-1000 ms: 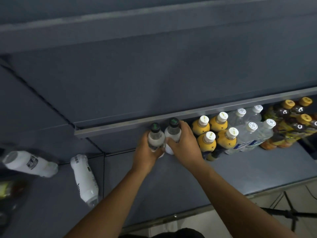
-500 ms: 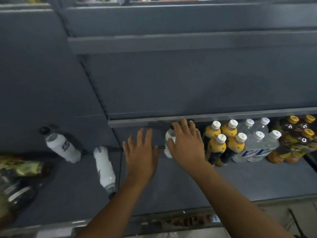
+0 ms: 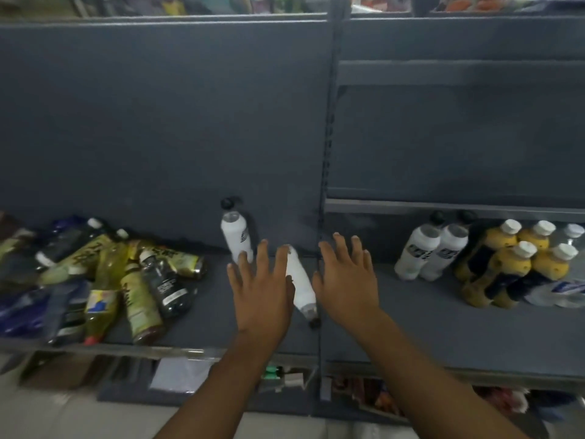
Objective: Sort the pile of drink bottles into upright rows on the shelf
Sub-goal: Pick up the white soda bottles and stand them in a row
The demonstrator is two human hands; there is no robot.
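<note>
1. A fallen white bottle (image 3: 300, 282) lay on the grey shelf (image 3: 427, 315), partly hidden between the left hand (image 3: 261, 289) and right hand (image 3: 346, 280), both spread open, empty.
2. The blurred bottle pile (image 3: 104, 280) lay left; upright rows (image 3: 487, 258) right, edge-cropped.

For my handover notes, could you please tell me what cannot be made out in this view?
- Lying white bottle: one side hidden by the left hand.
- Pile of bottles: blurred, labels unreadable, cut by the left edge.
- Clear bottles: cut by the right edge.
- Top shelf goods: blurred.

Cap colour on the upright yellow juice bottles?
White caps on yellow juice bottles; head view.
</note>
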